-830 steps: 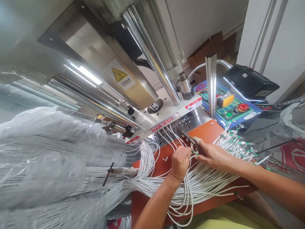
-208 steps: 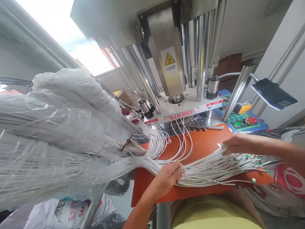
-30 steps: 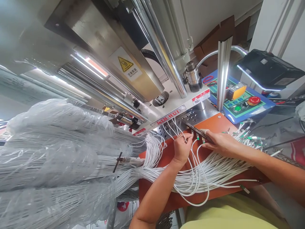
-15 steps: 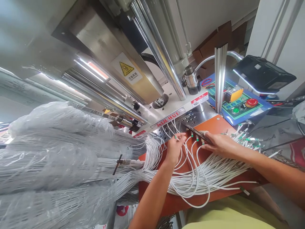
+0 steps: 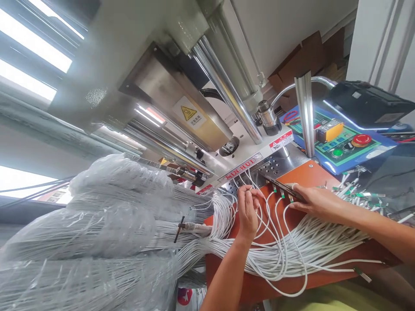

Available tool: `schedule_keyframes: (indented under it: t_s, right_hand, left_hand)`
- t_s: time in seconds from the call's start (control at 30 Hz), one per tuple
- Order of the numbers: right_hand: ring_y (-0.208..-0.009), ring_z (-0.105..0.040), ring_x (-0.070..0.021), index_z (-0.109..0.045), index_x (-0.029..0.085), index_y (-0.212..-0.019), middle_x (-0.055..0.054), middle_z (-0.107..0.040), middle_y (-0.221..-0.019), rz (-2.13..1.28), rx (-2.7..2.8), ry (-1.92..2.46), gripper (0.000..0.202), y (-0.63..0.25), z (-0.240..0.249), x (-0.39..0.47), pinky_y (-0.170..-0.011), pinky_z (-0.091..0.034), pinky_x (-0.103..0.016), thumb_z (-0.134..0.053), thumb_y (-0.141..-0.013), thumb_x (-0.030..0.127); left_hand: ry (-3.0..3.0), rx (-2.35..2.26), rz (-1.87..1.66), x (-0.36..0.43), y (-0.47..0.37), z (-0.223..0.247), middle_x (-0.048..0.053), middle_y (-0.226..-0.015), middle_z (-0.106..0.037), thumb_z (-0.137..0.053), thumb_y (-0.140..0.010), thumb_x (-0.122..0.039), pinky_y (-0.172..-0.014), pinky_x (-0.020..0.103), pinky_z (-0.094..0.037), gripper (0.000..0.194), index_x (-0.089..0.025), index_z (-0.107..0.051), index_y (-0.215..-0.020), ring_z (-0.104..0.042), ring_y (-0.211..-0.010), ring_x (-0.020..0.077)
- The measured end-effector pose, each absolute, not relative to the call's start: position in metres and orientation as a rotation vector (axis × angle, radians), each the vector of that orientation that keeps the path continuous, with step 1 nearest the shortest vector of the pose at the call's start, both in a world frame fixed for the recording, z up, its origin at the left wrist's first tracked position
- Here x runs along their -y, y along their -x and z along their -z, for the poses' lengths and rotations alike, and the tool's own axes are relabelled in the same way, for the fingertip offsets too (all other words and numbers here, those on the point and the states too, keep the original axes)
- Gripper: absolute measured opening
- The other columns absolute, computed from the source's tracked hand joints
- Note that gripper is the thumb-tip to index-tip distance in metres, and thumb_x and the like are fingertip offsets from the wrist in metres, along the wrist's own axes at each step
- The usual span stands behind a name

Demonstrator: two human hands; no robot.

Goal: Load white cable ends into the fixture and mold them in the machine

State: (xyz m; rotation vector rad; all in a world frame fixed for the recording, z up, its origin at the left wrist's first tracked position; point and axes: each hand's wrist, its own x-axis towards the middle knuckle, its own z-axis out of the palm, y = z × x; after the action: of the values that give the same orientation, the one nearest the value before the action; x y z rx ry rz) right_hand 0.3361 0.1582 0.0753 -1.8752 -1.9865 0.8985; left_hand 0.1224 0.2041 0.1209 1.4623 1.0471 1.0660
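"In the head view, what are our hands holding?"

"Our right hand is gripping a dark bar, green-tipped cable ends lining its edge. Our left hand is curling narrowly beside it; we can't tell if it's pinching anything."

"And the white cables?"

"They're looping across the orange board, a few running under the press. Plastic-wrapped bundles are crowding the left of our view."

"What's blocking us?"

"A metal post is hiding part of the blue control box."

"Any writing?"

"We're reading MIN-HUI on the nameplate. A yellow triangle is showing heat waves; the red labels' small print is escaping us."
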Motion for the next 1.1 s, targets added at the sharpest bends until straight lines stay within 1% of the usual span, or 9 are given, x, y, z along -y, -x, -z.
schedule_keyframes:
  t_s: [0.13, 0.2, 0.27, 0.4, 0.5, 0.63, 0.83, 0.93, 1.1]
  right_hand:
    - [-0.072, -0.063, -0.0258, -0.044, 0.024, -0.095, -0.003, -0.065, -0.082, -0.901, 1.979, 1.856, 0.027, -0.336, -0.071, -0.158, -0.059, -0.03, -0.03, -0.043, -0.088, 0.051]
    - [-0.071, -0.062, -0.0253, -0.043, 0.024, -0.092, -0.003, -0.065, -0.08, -0.891, 1.978, 1.854, 0.027, -0.335, -0.071, -0.158, -0.059, -0.03, -0.03, -0.042, -0.088, 0.051]
    - [-0.072, -0.063, -0.0257, -0.043, 0.025, -0.092, -0.003, -0.065, -0.081, -0.879, 1.975, 1.853, 0.028, -0.335, -0.07, -0.159, -0.059, -0.03, -0.031, -0.042, -0.088, 0.052]
    - [-0.076, -0.064, -0.0284, -0.042, 0.025, -0.098, -0.005, -0.067, -0.084, -0.889, 1.981, 1.853, 0.028, -0.335, -0.067, -0.16, -0.058, -0.03, -0.031, -0.041, -0.088, 0.051]
    - [-0.076, -0.065, -0.0291, -0.041, 0.025, -0.095, -0.005, -0.067, -0.083, -0.908, 1.987, 1.842, 0.026, -0.337, -0.066, -0.161, -0.059, -0.031, -0.031, -0.041, -0.089, 0.05]
    - [-0.086, -0.065, -0.0304, -0.042, 0.026, -0.096, -0.005, -0.068, -0.09, -0.974, 1.944, 1.8, 0.028, -0.34, -0.069, -0.162, -0.063, -0.033, -0.032, -0.042, -0.088, 0.052]
    - [-0.078, -0.065, -0.0273, -0.045, 0.025, -0.097, -0.005, -0.068, -0.086, -1.002, 1.919, 1.78, 0.029, -0.343, -0.071, -0.162, -0.064, -0.036, -0.032, -0.044, -0.088, 0.053]
    - [-0.08, -0.065, -0.0265, -0.047, 0.026, -0.102, -0.004, -0.069, -0.089, -1.018, 1.889, 1.76, 0.03, -0.343, -0.071, -0.161, -0.064, -0.037, -0.031, -0.045, -0.088, 0.053]
    - [-0.079, -0.065, -0.0257, -0.046, 0.026, -0.098, -0.004, -0.068, -0.086, -1.031, 1.895, 1.773, 0.029, -0.343, -0.073, -0.161, -0.064, -0.038, -0.03, -0.045, -0.087, 0.052]
  left_hand:
    - [-1.477, -1.103, -0.974, -0.211, -0.118, -0.113, 0.005, -0.085, -0.07, -0.061, -0.087, -0.036, -0.058, 0.02, -0.047, 0.024, -0.016, -0.068, -0.1, -0.053, -0.061, 0.0078]
    - [-1.429, -1.161, -0.972, -0.215, -0.117, -0.106, 0.005, -0.079, -0.071, -0.07, -0.079, -0.033, -0.062, 0.023, -0.052, 0.024, -0.015, -0.072, -0.094, -0.059, -0.063, 0.0102]
    - [-1.424, -1.191, -0.961, -0.219, -0.118, -0.099, 0.004, -0.076, -0.072, -0.074, -0.074, -0.031, -0.065, 0.026, -0.055, 0.021, -0.015, -0.073, -0.088, -0.063, -0.065, 0.0127]
    - [-1.739, -1.157, -0.846, -0.232, -0.126, -0.09, 0.004, -0.083, -0.073, -0.071, -0.077, -0.024, -0.076, 0.028, -0.054, 0.009, -0.018, -0.074, -0.083, -0.068, -0.077, 0.0157]
    - [-1.979, -1.15, -0.784, -0.242, -0.132, -0.086, 0.002, -0.081, -0.072, -0.069, -0.078, -0.019, -0.075, 0.027, -0.052, 0.006, -0.02, -0.074, -0.081, -0.066, -0.076, 0.0149]
    - [-2.186, -1.2, -0.825, -0.248, -0.134, -0.08, 0.002, -0.077, -0.068, -0.067, -0.079, -0.013, -0.073, 0.027, -0.05, 0.011, -0.021, -0.074, -0.08, -0.063, -0.075, 0.0144]
    - [-2.242, -1.156, -0.875, -0.249, -0.134, -0.076, 0.002, -0.078, -0.068, -0.063, -0.081, -0.01, -0.076, 0.028, -0.05, 0.016, -0.021, -0.074, -0.082, -0.063, -0.079, 0.0154]
    - [-2.223, -1.147, -0.881, -0.25, -0.135, -0.075, 0.002, -0.079, -0.068, -0.064, -0.081, -0.01, -0.076, 0.028, -0.05, 0.016, -0.022, -0.074, -0.083, -0.063, -0.079, 0.0154]
    - [-2.211, -1.145, -0.875, -0.251, -0.136, -0.073, 0.002, -0.079, -0.067, -0.063, -0.081, -0.01, -0.076, 0.027, -0.049, 0.016, -0.022, -0.074, -0.082, -0.063, -0.079, 0.0146]
